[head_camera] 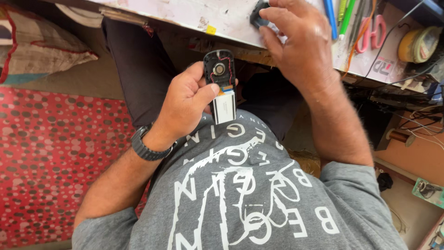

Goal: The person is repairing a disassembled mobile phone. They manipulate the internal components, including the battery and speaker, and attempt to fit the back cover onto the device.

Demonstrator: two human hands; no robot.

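Worktable (pixel 217 14), opened device (pixel 221 85) in left hand (pixel 185 104)

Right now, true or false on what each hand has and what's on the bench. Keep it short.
1. The left hand holds an opened black device with red wires and a flat battery showing. True.
2. The right hand lies in the lap. False: it is up on the white bench, fingers on a small black part.
3. Pink-handled scissors lie on the bench. True.
4. The left wrist is bare. False: it wears a dark watch.
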